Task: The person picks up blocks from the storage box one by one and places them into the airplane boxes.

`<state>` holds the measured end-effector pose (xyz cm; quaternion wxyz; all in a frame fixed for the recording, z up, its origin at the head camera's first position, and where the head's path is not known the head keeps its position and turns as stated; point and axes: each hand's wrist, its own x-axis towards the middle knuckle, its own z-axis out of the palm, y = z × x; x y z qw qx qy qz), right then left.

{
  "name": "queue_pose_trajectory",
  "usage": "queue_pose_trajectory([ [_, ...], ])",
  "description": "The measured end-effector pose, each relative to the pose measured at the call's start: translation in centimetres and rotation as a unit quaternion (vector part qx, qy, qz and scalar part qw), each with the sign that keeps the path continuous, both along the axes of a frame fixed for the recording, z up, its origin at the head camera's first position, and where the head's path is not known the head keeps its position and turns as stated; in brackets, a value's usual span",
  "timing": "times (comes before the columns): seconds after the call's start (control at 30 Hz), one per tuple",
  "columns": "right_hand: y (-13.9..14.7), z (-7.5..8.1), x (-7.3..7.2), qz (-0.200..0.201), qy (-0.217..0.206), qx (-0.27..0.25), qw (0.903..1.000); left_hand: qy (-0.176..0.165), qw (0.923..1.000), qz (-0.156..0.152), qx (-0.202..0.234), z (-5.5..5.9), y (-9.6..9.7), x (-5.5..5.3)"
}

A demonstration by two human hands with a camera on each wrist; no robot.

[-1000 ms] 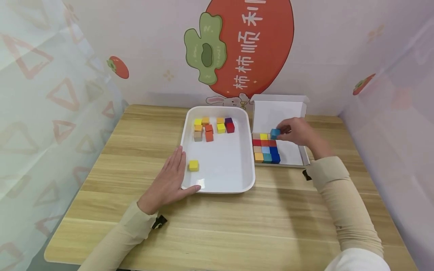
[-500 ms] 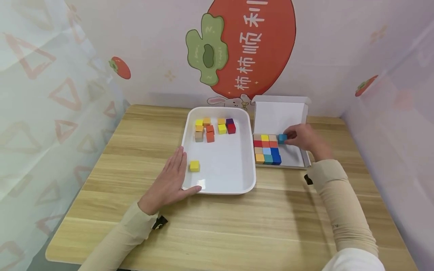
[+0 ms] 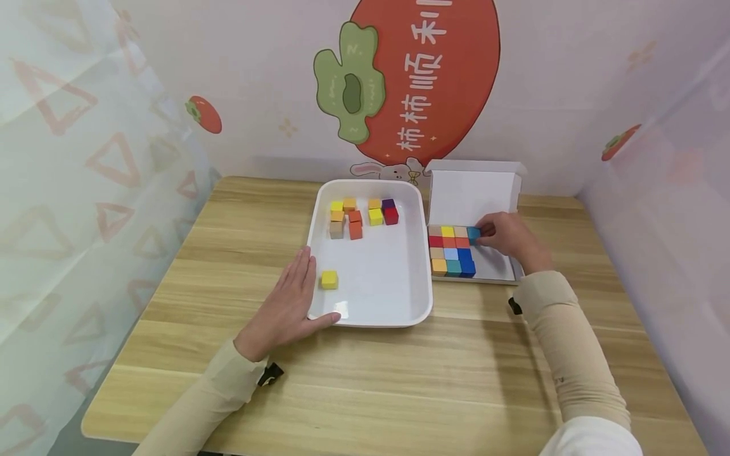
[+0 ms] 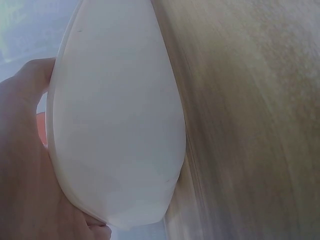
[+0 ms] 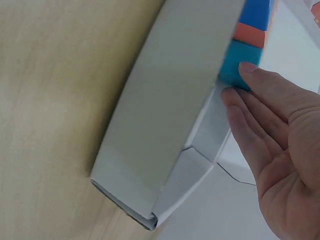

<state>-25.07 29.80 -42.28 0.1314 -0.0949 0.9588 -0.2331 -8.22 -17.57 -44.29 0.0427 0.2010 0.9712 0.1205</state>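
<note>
My right hand (image 3: 509,237) holds a teal-blue cube (image 3: 473,233) at the back right end of the block rows in a white cardboard box (image 3: 493,266). In the right wrist view the thumb lies on the teal cube (image 5: 240,62), its other fingers bent below it. Rows of coloured cubes, among them a light blue cube (image 3: 450,254) and a green-teal cube (image 3: 453,267), fill the box's left part. Fingers straight, my left hand (image 3: 283,310) rests along the left rim of a white tray (image 3: 379,288), thumb over the front corner.
Inside the tray, a lone yellow cube (image 3: 329,279) lies near the left hand, and several cubes, including a red cube (image 3: 391,216), stand toward the back. The box's raised lid (image 3: 474,193) leans near the back wall. Both containers sit on a wooden table (image 3: 399,386).
The right hand has carried the teal-blue cube rightward and set it down against the end of the back row. The left hand stays on the tray rim.
</note>
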Motion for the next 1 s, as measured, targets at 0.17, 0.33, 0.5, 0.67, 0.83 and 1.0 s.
queue_pose_trajectory([
  [0.17,-0.1,-0.2,0.0,-0.006,0.022,-0.006,0.9997,-0.003,1.0000,0.000,0.001,0.1,0.0,0.0],
  [0.33,-0.3,0.2,0.1,-0.002,0.043,0.004,0.9991,-0.008,1.0000,0.004,0.002,0.1,0.1,0.1],
  [0.5,-1.2,2.0,0.6,0.009,0.057,0.020,0.9981,-0.008,1.0000,0.003,0.001,0.0,0.1,0.1],
  [0.67,-3.9,4.7,1.6,0.031,0.042,0.021,0.9984,-0.004,1.0000,0.001,0.002,0.1,0.1,0.1],
  [0.83,-7.7,6.3,2.5,0.078,0.041,-0.007,0.9961,-0.001,1.0000,0.000,0.001,0.1,0.1,0.1],
  [1.0,-11.9,7.2,3.2,0.149,0.067,-0.029,0.9862,-0.003,1.0000,0.003,0.002,0.1,0.1,0.1],
])
